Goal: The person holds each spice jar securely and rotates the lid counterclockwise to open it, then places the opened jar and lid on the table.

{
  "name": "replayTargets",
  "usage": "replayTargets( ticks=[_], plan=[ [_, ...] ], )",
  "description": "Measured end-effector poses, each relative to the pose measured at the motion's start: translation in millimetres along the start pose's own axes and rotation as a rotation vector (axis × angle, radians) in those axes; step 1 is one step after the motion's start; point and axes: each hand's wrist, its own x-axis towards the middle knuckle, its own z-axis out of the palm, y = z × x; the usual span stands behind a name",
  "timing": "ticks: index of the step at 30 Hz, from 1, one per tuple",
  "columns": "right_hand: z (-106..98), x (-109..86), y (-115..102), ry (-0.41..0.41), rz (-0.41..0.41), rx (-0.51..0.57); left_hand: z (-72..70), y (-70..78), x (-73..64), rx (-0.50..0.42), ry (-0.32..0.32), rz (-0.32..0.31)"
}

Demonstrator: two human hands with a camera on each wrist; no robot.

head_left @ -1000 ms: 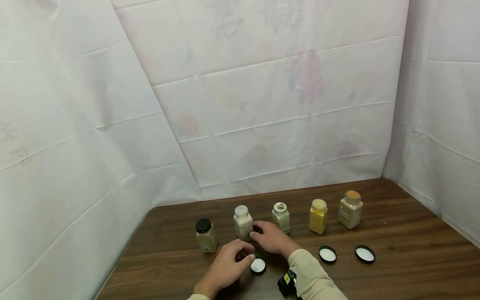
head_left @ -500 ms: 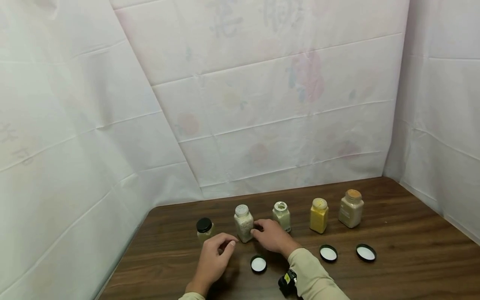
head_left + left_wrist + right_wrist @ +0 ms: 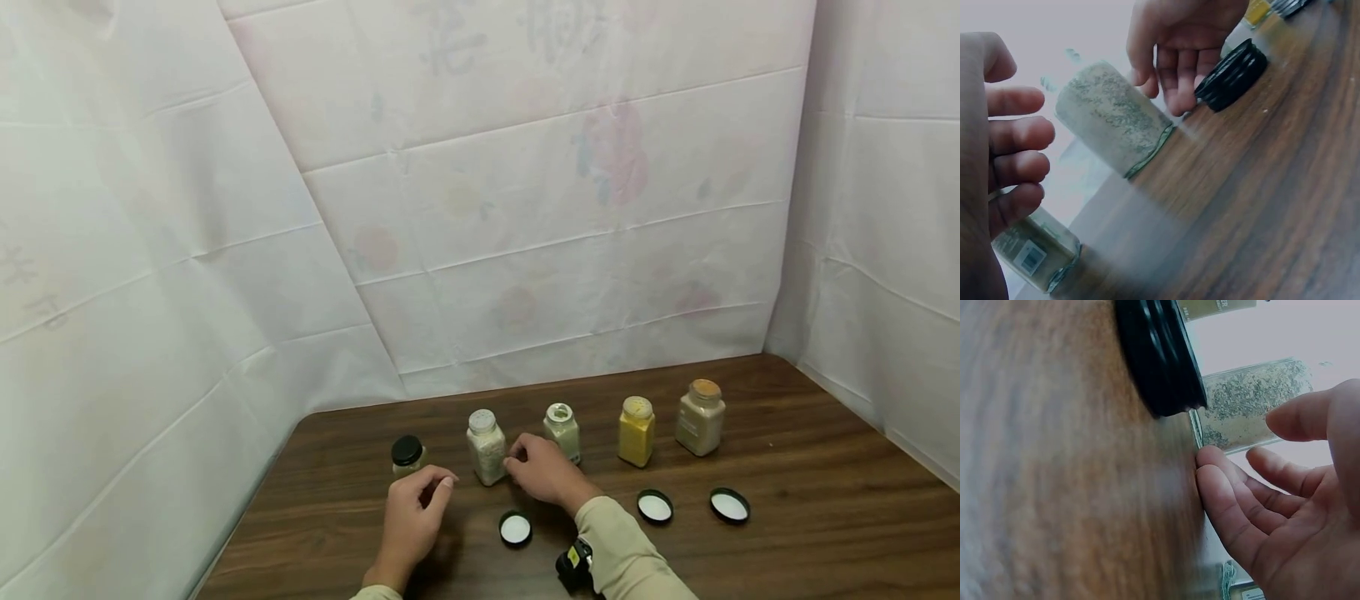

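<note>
My left hand (image 3: 411, 518) hovers over the table in front of a glass jar with a black lid (image 3: 407, 451), hiding its lower part. Its fingers are loosely bent with nothing between them. To the right stands a lidless glass spice jar (image 3: 487, 454) of pale flaky seasoning, a perforated white insert in its mouth. Beside that jar's base, my right hand (image 3: 546, 472) keeps its relaxed fingers low at the tabletop; in the right wrist view the thumb and fingers grip nothing. A black jar lid (image 3: 515, 530) lies with its white inside up between the hands.
Right of the hands stand a lidless pale-green jar (image 3: 563, 433), a yellow powder jar (image 3: 637, 433) and a beige jar (image 3: 701, 421) with an orange top. Two more upturned lids, a nearer one (image 3: 655, 507) and a farther one (image 3: 730, 506), lie before them. White sheeting (image 3: 525, 250) borders the table.
My left hand has moved left, away from the upturned lid, to in front of the black-lidded jar. The right hand has stayed beside the flaky seasoning jar, barely shifting.
</note>
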Motion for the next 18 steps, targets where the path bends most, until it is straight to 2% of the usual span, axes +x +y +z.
replayTargets(
  ticks=[5,9,13,18],
  plan=[
    [1.7,0.8,-0.4,-0.003,-0.007,0.000,-3.2,-3.6,-1.9,-0.035,0.073,-0.007],
    [5.2,2.1,-1.1,0.001,-0.020,-0.004,-8.8,-6.1,-2.2,-0.014,0.146,0.015],
    [6.9,2.2,0.5,-0.002,-0.023,0.001,-16.2,-8.2,-1.0,0.104,0.219,0.032],
    [5.3,1.5,1.0,-0.003,-0.037,-0.013,-27.1,-12.5,0.2,0.334,0.243,0.015]
  ],
)
